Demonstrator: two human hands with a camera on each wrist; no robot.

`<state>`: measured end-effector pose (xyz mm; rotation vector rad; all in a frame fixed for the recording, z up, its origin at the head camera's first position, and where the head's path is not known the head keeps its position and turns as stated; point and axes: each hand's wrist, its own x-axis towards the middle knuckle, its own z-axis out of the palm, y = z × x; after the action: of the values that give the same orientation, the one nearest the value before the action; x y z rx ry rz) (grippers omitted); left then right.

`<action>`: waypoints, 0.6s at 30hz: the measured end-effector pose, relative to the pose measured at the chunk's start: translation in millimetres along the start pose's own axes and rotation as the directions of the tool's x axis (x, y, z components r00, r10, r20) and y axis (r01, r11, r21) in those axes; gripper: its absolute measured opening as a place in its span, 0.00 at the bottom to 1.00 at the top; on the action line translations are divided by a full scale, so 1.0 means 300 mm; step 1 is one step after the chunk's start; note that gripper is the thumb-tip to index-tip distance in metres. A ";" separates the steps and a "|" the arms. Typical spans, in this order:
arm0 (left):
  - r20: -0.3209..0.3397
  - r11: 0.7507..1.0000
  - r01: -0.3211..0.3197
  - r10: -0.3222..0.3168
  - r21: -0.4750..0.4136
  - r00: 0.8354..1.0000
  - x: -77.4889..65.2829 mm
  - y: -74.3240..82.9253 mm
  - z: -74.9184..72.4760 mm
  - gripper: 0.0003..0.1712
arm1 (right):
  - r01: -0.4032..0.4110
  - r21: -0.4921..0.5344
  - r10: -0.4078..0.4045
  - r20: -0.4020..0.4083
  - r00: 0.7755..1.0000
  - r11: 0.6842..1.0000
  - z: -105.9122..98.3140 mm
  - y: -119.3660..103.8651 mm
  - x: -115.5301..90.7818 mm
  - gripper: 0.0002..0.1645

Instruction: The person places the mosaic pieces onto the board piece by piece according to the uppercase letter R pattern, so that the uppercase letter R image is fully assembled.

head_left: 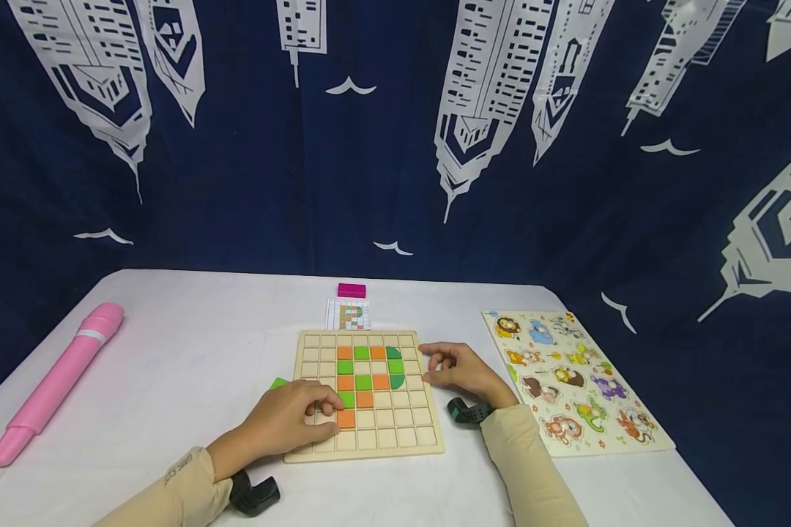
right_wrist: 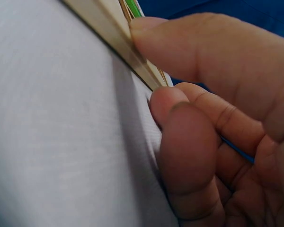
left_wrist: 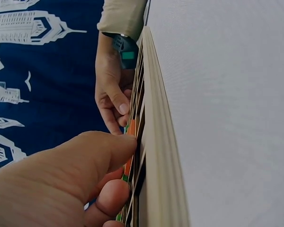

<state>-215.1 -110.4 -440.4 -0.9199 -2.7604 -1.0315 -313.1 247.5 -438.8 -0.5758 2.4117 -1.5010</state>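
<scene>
A wooden grid board (head_left: 402,437) lies on the table with orange, light green and dark green tiles in its cells. My left hand (head_left: 290,416) is over its left side, thumb and forefinger bent beside the lowest orange tile (head_left: 346,419). In the left wrist view, the thumb (left_wrist: 118,149) touches or nearly touches an orange tile's edge. My right hand (head_left: 464,372) holds the board's right edge; in the right wrist view its thumb (right_wrist: 175,45) rests on the rim, fingers against the side. Part of a green piece (head_left: 278,383) shows behind the left hand.
A pattern card (head_left: 332,315) and a magenta block (head_left: 351,290) lie beyond the board. An animal picture puzzle (head_left: 554,351) is at the right, a pink rod (head_left: 62,377) at the left. Dark cloth (head_left: 369,183) hangs behind the white table (head_left: 191,351).
</scene>
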 end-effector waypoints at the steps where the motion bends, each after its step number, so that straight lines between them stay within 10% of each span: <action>1: -0.001 1.000 -0.001 0.001 -0.004 1.000 0.000 0.001 -0.001 0.12 | 0.000 -0.003 0.000 -0.001 1.000 1.000 0.000 -0.001 0.000 0.37; 18: -0.114 0.988 0.038 -0.055 -0.147 0.992 -0.053 -0.041 -0.089 0.08 | -0.008 -0.006 0.008 0.000 1.000 1.000 0.000 -0.004 -0.001 0.36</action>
<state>-212.8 -142.4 -430.8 -0.7852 -2.6514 -1.2654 -312.6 247.2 -437.5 -0.5663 2.4160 -1.4913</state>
